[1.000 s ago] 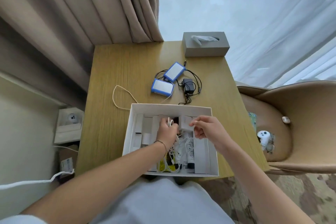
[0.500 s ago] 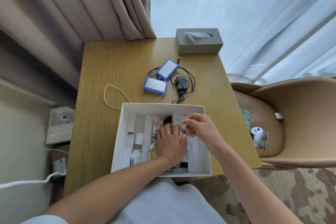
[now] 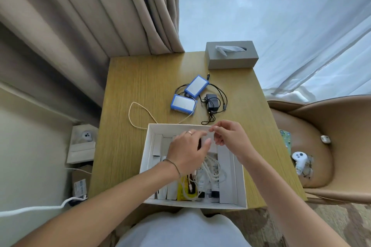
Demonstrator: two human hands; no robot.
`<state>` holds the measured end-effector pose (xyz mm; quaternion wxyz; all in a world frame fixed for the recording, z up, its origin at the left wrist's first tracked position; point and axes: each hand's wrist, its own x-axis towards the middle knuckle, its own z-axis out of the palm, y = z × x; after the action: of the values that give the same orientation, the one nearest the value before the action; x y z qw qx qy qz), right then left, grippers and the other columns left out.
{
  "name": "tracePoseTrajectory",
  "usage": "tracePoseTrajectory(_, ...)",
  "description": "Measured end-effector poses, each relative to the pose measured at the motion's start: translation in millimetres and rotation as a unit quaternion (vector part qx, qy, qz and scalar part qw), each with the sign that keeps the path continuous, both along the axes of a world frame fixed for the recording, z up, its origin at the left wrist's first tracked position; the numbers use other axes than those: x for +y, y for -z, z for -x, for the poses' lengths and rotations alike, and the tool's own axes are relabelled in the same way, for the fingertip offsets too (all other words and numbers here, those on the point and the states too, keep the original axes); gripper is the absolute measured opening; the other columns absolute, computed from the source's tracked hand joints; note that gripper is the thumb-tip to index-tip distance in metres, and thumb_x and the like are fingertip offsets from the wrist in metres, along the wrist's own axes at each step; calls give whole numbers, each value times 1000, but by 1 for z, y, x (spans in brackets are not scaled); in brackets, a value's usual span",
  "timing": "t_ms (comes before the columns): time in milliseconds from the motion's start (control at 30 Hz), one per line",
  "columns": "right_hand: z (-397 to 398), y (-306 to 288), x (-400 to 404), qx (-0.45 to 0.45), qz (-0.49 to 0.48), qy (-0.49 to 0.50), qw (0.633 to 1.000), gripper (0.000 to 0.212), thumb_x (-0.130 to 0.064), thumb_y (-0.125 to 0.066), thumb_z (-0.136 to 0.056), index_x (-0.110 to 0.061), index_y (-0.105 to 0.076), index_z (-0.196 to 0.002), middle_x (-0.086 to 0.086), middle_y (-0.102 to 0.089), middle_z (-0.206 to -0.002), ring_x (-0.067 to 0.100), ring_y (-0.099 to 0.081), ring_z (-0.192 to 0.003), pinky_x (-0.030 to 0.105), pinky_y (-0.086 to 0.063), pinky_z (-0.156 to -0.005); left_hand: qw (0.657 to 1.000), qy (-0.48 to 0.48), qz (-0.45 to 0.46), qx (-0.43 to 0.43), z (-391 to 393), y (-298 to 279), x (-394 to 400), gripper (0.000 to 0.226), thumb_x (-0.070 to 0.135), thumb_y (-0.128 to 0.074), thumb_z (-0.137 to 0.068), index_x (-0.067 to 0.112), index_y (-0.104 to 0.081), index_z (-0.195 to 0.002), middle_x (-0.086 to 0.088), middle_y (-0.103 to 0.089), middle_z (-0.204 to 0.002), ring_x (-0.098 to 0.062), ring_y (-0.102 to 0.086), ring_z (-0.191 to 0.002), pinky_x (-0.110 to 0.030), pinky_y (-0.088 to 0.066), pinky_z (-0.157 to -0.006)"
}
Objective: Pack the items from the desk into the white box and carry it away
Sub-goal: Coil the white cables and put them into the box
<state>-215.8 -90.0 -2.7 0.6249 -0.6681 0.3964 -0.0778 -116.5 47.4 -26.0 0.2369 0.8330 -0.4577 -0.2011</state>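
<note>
Both hands hover inside the white box (image 3: 149, 146): left hand (image 3: 187, 150) flat, fingers straight; right hand (image 3: 230, 138) pinching a small white piece. Blue packs (image 3: 183, 103) lie just beyond the box, nearer the left hand.

Single head-worn view — steeply downward, close over the desk (image 3: 140, 90)

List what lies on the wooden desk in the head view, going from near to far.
Open white cardboard box → nearer blue-edged rectangular pack → farther blue-edged rectangular pack → grey tissue box.
</note>
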Motion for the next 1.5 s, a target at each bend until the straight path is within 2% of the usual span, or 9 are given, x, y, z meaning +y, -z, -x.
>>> tracePoseTrajectory(133, -17, -2, -12, 4, 36, 8, 999, 20, -4, -56, -96, 0, -72, -85, 6, -63, -61, 11, -54, -52, 15, -42, -51, 1000, -24, 11, -2, -38, -19, -10, 38, 49, -38, -92, 28, -67, -105, 6, -68, -104, -16, -60, -97, -36, -50, -81)
tracePoseTrajectory(367, -50, 0, -35, 37, 96, 9, 995, 22, -10, -57, -95, -18, -73, -83, -4, -71, -74, 3, -60, -62, 17, -45, -58, 991, -74, -104, 33, -93, -10, -59, 24, 27, -50, -91, 24, -69, -105, 1, -70, -109, -23, -63, -99, -34, -52, -82)
tracePoseTrajectory(533, -63, 8, -50, 69, 103, -4, 992, 22, -9, -56, -93, -21, -74, -88, -6, -75, -88, 10, -69, -86, 33, -57, -79, 966, -63, -246, 36, -109, 21, -92, 21, 22, -47, -90, 19, -67, -95, -8, -68, -100, -27, -60, -88, -30, -45, -69)
tracePoseTrajectory(633, -64, 15, -55, 85, 98, -12, 991, 23, -10, -56, -94, -24, -73, -86, -7, -75, -87, 12, -70, -85, 35, -57, -80, 944, -58, -318, 57, -113, 44, -104, 26, 27, -48, -92, 15, -62, -111, -8, -64, -109, -25, -55, -88, -27, -39, -65)
tracePoseTrajectory(767, -62, 23, -59, 93, 87, -19, 992, 21, -10, -55, -93, -20, -73, -88, -4, -75, -82, 26, -69, -76, 45, -58, -77, 934, -49, -348, 65, -116, 66, -116, 14, 22, -49, -90, 13, -57, -97, -6, -60, -94, -23, -55, -79, -28, -40, -60)
tracePoseTrajectory(967, -58, 27, -63, 91, 81, -36, 992, 21, -10, -56, -92, -19, -74, -89, -4, -76, -83, 30, -71, -83, 52, -58, -82, 943, -31, -328, 33, -120, 73, -122, 27, 28, -52, -96, 8, -71, -97, -17, -70, -96, -30, -66, -89, -34, -51, -70)
tracePoseTrajectory(1100, -64, 21, -66, 79, 92, -32, 992, 21, -9, -57, -93, -20, -74, -92, -5, -75, -87, 27, -71, -84, 49, -59, -82, 963, -39, -265, -18, -125, 50, -114, 40, 32, -53, -96, 17, -52, -58, -2, -47, -59, -25, -51, -68, -28, -30, -49)
tracePoseTrajectory(1333, -93, -6, -53, -12, 212, -145, 966, 40, -15, -63, -96, -20, -61, -136, -6, -63, -135, 9, -50, -129, 30, -39, -110, 997, -22, -74, -6, -138, -15, -87, 47, 37, -53, -95, 17, -43, -53, 2, -45, -66, -21, -47, -64, -32, -34, -54)
tracePoseTrajectory(1500, -120, -26, -37, -58, 163, -139, 975, 22, -19, -57, -101, -11, -71, -85, 8, -72, -79, 16, -62, -74, 40, -50, -76, 977, -90, 53, 185, -152, -61, -56, 47, 32, -62, -93, 8, -43, -56, -1, -36, -59, -15, -34, -56, -31, -28, -56)
